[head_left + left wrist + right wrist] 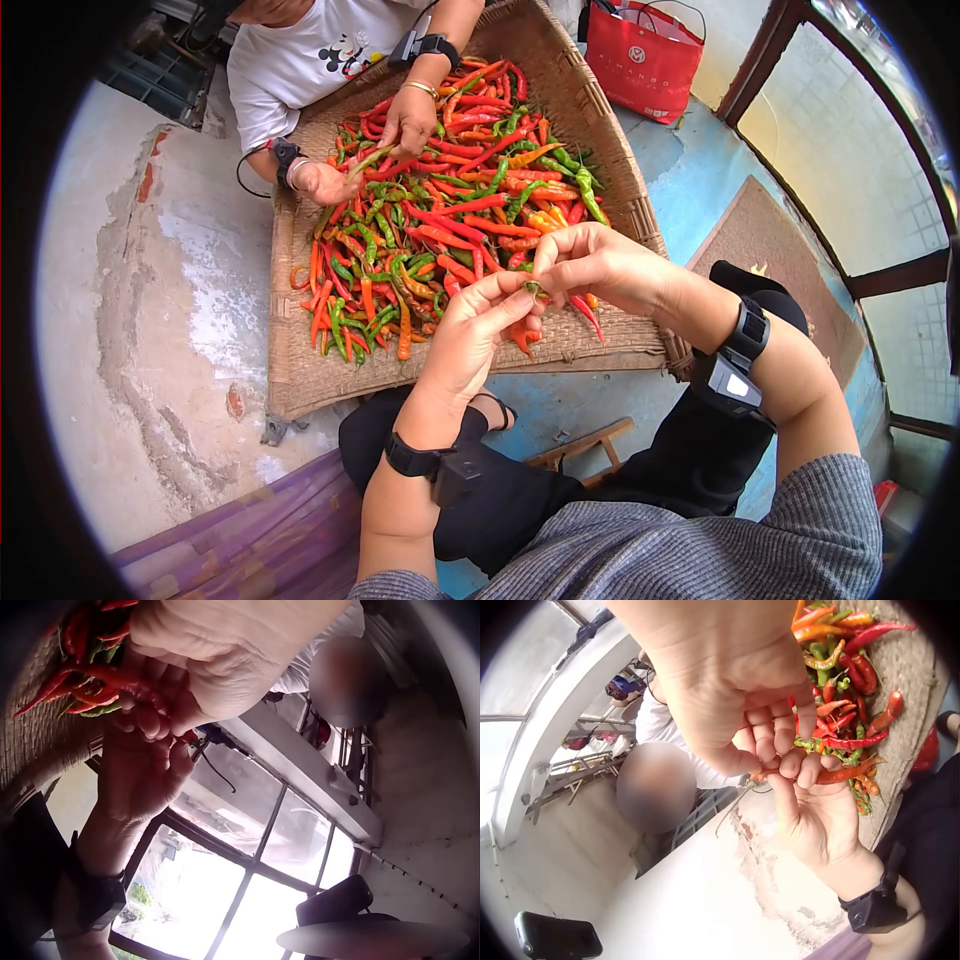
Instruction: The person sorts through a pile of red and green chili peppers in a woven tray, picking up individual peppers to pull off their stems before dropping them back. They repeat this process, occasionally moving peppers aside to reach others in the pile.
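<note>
Over the near edge of the pepper pile, both hands meet at one red-orange chili pepper [844,775]. The left hand [460,335] holds its body between curled fingers and thumb, and the pepper's pointed end sticks out past the fingers in the right wrist view. At the green stem end [533,287] the right hand [595,262] pinches with thumb and fingertips. Below both hands, red, orange and green chili peppers [470,225] are heaped in a large woven basket [310,385].
Across the basket another person's hands [412,118] hold a pale green pepper [370,162]. A red bag [645,60] stands on the blue floor behind the basket. A small wooden stool [585,445] shows between the wearer's legs. A worn wall [200,290] is at left.
</note>
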Motion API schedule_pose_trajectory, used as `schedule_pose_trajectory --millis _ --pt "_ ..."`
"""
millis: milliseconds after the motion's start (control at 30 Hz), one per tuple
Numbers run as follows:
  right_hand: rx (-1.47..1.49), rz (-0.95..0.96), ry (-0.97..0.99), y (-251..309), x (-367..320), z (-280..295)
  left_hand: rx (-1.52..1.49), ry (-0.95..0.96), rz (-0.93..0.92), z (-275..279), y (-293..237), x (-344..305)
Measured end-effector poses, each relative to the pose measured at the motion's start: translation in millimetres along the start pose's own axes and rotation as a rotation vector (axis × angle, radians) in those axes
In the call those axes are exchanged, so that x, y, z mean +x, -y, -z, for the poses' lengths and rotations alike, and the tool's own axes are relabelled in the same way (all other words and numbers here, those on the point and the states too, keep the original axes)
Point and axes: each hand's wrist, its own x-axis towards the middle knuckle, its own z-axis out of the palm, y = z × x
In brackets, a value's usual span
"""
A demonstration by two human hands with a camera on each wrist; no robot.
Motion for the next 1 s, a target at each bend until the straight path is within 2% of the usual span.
schedule_pose_trajectory --millis 33,133,167,233,333,433,567,667,867,933,967,1000 --pt "0.000 0.001 -0.001 3.5 -1.1 -3.5 0.001 -0.017 -0.008 -1.3 -0.9 -0.3" --pt "-0.155 0.173 -0.022 11.5 -3.7 -12.5 -0.006 -0.056 -0.028 -5.4 -3.4 -0.7" --pt "-0.155 0.173 -0.022 11.9 -4.7 -13.5 -0.014 -0.081 -0.039 -5.9 -3.8 -0.9" --pt "-0.426 0.250 -0.092 11.9 -7.1 -15.8 0.011 -0.078 -0.034 -3.5 -3.1 -1.1" --pt "-0.499 0.266 -0.123 10.5 -6.9 -16.5 0.045 -0.087 -0.042 -5.1 -1.5 -1.7" --pt "-0.387 0.231 -0.110 7.8 -4.8 -13.1 0.109 -0.112 -0.080 -5.4 1.0 -1.1" --pt "-0.469 0.234 -0.131 8.8 -5.0 -12.1 0.223 -0.111 -0.128 -6.8 -1.3 -1.5" --pt "-0.490 0.206 -0.138 8.9 -5.8 -12.8 0.220 -0.092 -0.096 -8.7 -3.5 -3.2" --pt "-0.339 0.184 -0.084 18.1 -8.1 -12.8 0.277 -0.070 -0.147 -1.4 -2.8 -0.4" --pt "-0.457 0.297 -0.064 25.0 -11.1 -14.5 0.283 -0.084 -0.134 -3.4 -7.3 -3.1" --pt "-0.457 0.296 -0.064 26.5 -12.0 -13.8 0.290 -0.097 -0.121 -4.8 -9.3 -4.5" --pt "-0.614 0.378 -0.067 27.2 -12.9 -12.8 0.289 -0.098 -0.120 -6.1 -9.9 -5.1"
